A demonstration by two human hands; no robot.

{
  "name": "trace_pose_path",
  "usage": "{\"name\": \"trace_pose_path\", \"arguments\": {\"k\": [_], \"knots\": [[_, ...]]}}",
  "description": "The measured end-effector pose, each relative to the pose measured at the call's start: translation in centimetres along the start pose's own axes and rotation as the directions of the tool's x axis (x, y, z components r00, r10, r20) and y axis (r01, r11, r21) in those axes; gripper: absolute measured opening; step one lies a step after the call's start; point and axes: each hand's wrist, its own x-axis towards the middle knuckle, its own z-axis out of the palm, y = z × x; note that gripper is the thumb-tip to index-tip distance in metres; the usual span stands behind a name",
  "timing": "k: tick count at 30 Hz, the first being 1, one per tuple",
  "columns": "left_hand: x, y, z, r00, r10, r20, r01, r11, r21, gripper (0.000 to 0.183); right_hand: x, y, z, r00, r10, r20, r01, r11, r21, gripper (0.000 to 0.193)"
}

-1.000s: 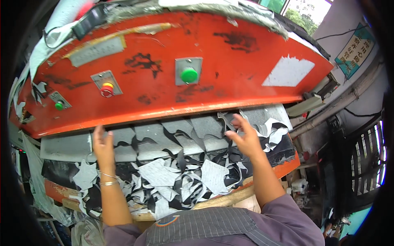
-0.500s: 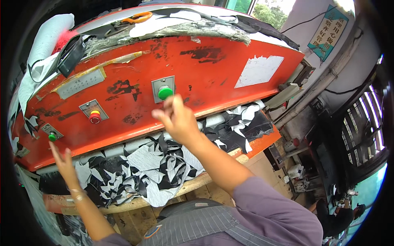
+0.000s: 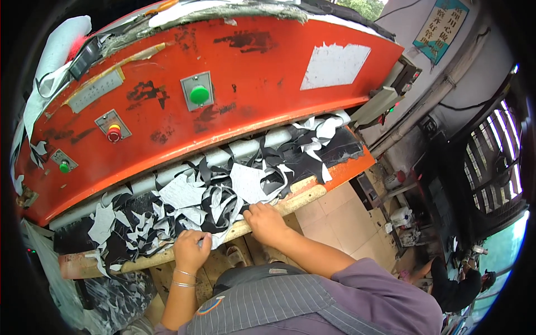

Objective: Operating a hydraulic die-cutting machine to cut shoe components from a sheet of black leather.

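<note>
Cut fabric scraps (image 3: pixel 182 191), pale grey and black, lie heaped along a black bed under a red machine front (image 3: pixel 268 72). My left hand (image 3: pixel 191 249) is at the bed's pale front rail (image 3: pixel 304 196), its fingers curled and its thumb beside a grey scrap (image 3: pixel 218 239). Farther right, my right hand (image 3: pixel 265 224) bends over the same rail at the near edge of the heap. Its fingers are closed, and their tips are partly hidden among dark scraps. A larger grey piece (image 3: pixel 247 183) lies just beyond it.
On the red front sit a large green button (image 3: pixel 199 95), a red knob (image 3: pixel 114 133) and a small green button (image 3: pixel 65 166). A pale roller (image 3: pixel 223 156) runs behind the scraps. Clear plastic sheeting (image 3: pixel 50 268) hangs at left. Another person (image 3: pixel 455 287) is at far right.
Both hands have come down from beside the green buttons to the front rail, and their fingers have closed. The view has shifted, so the machine front sits higher and farther left.
</note>
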Motion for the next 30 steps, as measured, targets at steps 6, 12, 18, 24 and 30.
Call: {"name": "trace_pose_path", "arguments": {"k": [6, 12, 18, 24, 30], "knots": [[0.6, 1.2, -1.1, 0.998, -0.052, 0.039, 0.054, 0.997, -0.053, 0.015, 1.7, 1.2, -2.1, 0.942, -0.035, 0.334, 0.008, 0.997, 0.081, 0.042], [3.0, 1.6, -4.3, 0.929, -0.168, 0.331, 0.228, 0.962, -0.149, 0.019, 12.0, 9.6, -6.5, 0.854, 0.497, 0.153, -0.519, 0.832, 0.196, 0.070], [10.3, 2.9, -4.0, 0.907, -0.156, 0.390, 0.305, 0.883, -0.356, 0.016, 19.6, 17.3, -2.1, 0.674, 0.728, 0.124, -0.737, 0.675, 0.045, 0.069], [14.9, 4.9, 0.6, 0.879, -0.044, 0.475, 0.352, 0.732, -0.583, 0.019, 12.6, 23.6, -1.3, 0.765, 0.579, 0.284, -0.342, -0.009, 0.940, 0.053], [17.9, 9.4, 6.6, 0.801, 0.017, 0.599, 0.586, 0.189, -0.788, 0.060, 3.7, 20.5, -4.4, 0.853, 0.457, 0.254, -0.177, -0.206, 0.962, 0.052]]}}
